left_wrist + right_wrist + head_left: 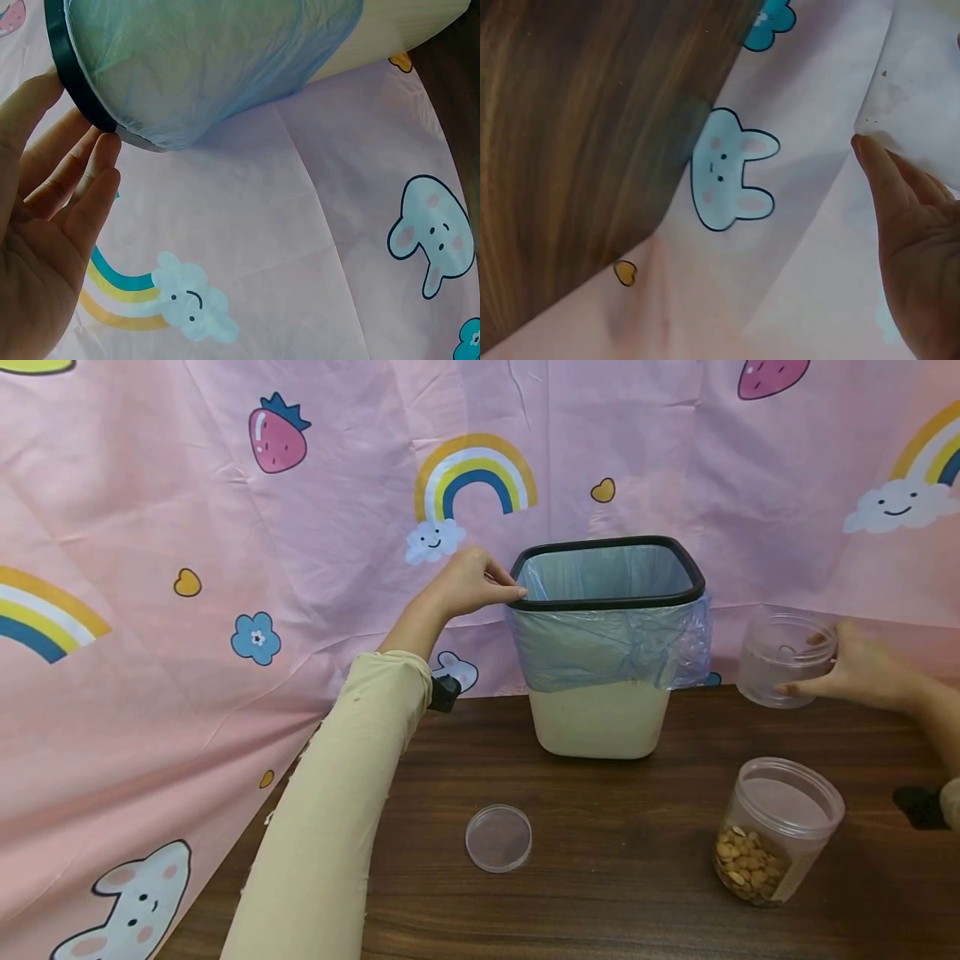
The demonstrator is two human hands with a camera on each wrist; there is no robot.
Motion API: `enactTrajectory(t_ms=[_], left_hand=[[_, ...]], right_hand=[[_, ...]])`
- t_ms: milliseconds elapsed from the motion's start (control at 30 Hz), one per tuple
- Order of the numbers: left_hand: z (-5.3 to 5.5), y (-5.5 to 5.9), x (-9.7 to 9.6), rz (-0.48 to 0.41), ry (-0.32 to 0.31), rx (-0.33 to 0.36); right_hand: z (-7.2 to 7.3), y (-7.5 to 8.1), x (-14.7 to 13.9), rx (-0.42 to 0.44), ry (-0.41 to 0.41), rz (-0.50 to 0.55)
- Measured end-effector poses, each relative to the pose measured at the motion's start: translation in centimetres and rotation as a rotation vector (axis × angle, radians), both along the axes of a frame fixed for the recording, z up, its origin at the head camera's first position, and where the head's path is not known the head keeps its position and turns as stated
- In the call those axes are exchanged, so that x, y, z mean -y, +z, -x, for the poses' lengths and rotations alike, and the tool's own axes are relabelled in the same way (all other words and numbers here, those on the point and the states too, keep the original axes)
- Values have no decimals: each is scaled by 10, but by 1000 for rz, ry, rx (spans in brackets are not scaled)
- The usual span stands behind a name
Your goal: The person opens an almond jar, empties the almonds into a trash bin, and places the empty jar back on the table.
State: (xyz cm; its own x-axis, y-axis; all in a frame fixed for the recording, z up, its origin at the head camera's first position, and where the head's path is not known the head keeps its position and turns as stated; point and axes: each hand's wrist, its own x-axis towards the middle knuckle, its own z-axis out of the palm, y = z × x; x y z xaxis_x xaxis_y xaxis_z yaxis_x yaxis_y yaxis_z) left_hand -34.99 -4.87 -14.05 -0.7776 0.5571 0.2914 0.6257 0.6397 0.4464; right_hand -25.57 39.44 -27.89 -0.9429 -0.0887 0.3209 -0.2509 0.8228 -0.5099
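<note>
A cream trash bin (600, 722) with a black rim stands at the back, lined with a thin bluish bag (585, 647) folded over its outside. At the bin's left corner my left hand (476, 581) pinches the rim between thumb and fingers; the left wrist view shows the hand (52, 202) against the black rim (71, 82). To the right of the bin, my right hand (862, 668) grips a clear plastic jar (765, 672) by its side, slightly blurred. In the right wrist view, the fingers of that hand (919, 232) hold the see-through jar (922, 82), partly out of frame.
On the dark wooden table (600, 893) an open clear jar (780, 835), partly filled with almond-like nuts, stands at the right. A round clear lid (498, 838) lies left of it. A pink patterned cloth (337, 485) hangs behind and along the left.
</note>
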Motion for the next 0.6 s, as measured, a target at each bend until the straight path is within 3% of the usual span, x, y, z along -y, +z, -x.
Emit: enactTrajectory(t_ms=[200, 600], left_hand=[[1, 0, -1, 2, 4, -1], [-1, 0, 0, -7, -5, -6]], right_hand=[[-3, -17, -2, 134, -51, -70], [-9, -52, -11, 205, 54, -29]])
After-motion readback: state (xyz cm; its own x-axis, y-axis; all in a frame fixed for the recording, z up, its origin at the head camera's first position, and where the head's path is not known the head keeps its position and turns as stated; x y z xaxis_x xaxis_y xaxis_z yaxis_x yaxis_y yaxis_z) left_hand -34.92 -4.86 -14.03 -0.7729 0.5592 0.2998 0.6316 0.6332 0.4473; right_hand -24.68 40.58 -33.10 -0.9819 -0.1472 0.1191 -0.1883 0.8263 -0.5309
